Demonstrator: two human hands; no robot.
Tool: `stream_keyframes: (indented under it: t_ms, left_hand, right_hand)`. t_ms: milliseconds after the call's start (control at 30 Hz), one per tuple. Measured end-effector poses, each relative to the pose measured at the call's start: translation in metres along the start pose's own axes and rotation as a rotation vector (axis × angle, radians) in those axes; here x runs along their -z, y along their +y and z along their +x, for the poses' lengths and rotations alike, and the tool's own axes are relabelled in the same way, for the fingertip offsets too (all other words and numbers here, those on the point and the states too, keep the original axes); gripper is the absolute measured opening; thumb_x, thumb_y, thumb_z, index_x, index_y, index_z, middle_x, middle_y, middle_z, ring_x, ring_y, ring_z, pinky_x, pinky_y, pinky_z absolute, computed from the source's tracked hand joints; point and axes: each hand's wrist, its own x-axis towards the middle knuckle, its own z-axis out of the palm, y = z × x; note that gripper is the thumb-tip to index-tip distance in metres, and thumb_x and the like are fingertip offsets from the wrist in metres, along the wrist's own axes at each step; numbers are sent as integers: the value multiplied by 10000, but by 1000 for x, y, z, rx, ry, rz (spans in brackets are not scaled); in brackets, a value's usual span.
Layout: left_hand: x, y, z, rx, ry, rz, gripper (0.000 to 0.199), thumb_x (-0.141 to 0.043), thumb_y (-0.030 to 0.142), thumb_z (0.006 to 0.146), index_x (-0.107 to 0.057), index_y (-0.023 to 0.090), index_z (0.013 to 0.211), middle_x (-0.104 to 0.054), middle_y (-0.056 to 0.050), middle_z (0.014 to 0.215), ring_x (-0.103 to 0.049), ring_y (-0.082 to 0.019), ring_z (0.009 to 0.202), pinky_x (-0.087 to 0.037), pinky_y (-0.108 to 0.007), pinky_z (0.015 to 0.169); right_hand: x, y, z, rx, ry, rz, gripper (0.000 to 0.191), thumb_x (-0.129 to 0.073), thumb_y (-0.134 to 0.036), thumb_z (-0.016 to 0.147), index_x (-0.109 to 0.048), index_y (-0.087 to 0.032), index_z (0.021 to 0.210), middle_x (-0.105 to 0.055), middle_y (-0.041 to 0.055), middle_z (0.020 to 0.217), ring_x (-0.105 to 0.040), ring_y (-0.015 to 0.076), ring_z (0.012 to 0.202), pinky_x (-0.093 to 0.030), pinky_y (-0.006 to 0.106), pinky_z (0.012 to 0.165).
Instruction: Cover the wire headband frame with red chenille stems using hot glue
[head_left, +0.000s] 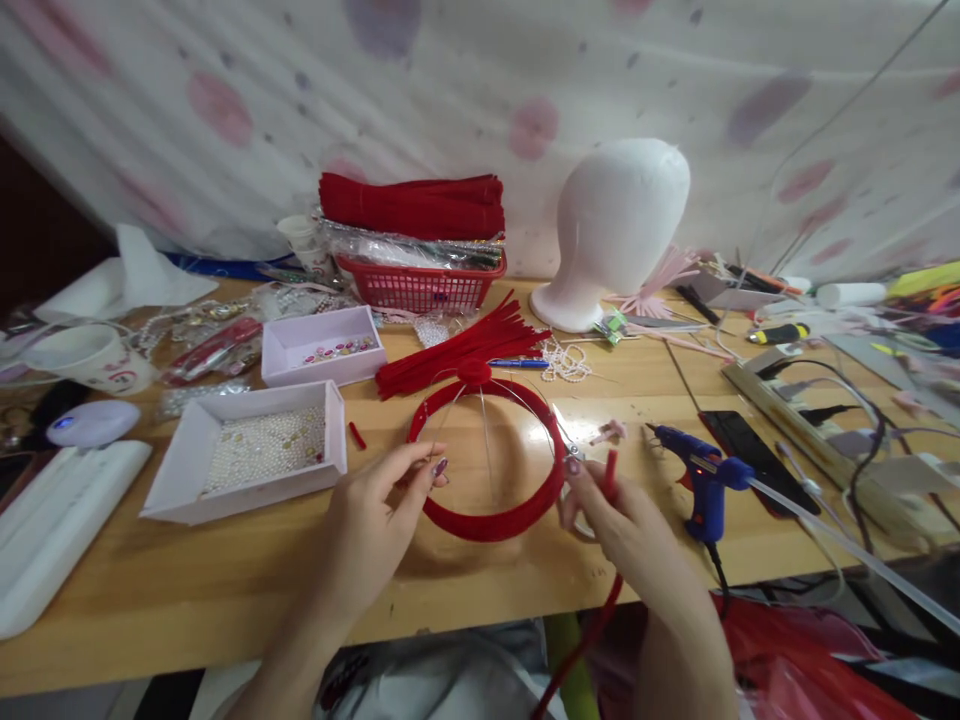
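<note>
A red velvet-covered hoop with thin wires arching to a round red pad lies in front of me. My left hand is at its left side, thumb and fingers pinched on what looks like a thin wire. My right hand is closed around a narrow red velvet strip, whose tail hangs over the table edge. Scissors show just beyond my right thumb, beside the hoop; whether my fingers touch them I cannot tell.
White boxes of pearl beads and gems stand left. Behind are red strips, a red basket and a foam head. On the right lie a blue glue gun, a phone and a power strip.
</note>
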Motion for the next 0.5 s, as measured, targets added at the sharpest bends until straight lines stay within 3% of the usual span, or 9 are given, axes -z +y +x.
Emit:
stream_keyframes:
  t_ms: [100,200,267,333,433,500]
  left_hand:
    - [3,-8,2,-122,-9,115,152,-601,197,942,-751,216,954,-825,-45,911,-781,-200,819,-619,-308,746]
    - [5,-18,1,-166,73,231,126,-617,204,926,-742,213,936,-786,-59,949,-744,-215,884,-598,-349,806]
    - [6,-20,-2,-122,150,275,55,-660,226,899,-706,207,922,-737,-33,869,-712,-194,791,-580,-314,729]
    - [9,-13,-8,-88,191,273,42,-692,240,890,-656,219,887,-684,22,737,-659,-153,639,-533,-259,605]
    - [19,6,-21,-184,157,227,87,-651,204,939,-624,246,867,-660,55,670,-608,-119,553,-476,-240,549]
    - [31,17,-33,-322,30,176,278,-553,222,990,-545,251,714,-562,40,598,-561,-145,556,-461,-295,561]
  right_hand:
    - [11,-1,-5,41,93,-185,642,-635,-811,764,-551,-200,585,-499,-19,557,-442,114,539,-368,232,495]
    - [13,5,-5,46,175,-149,611,-600,-810,798,-654,-202,770,-544,-11,629,-453,125,556,-363,238,487]
    - [10,10,-4,41,197,-42,588,-626,-786,803,-683,-202,838,-543,-14,642,-438,119,541,-333,233,461]
    - [8,12,-2,49,183,81,547,-677,-743,799,-659,-197,769,-473,-36,600,-382,97,507,-278,224,442]
    - [6,11,1,92,145,235,518,-713,-665,825,-581,-192,661,-371,-62,561,-298,71,478,-198,226,440]
    - [6,10,3,110,148,243,526,-709,-654,835,-557,-192,635,-373,-57,560,-296,71,476,-179,236,444]
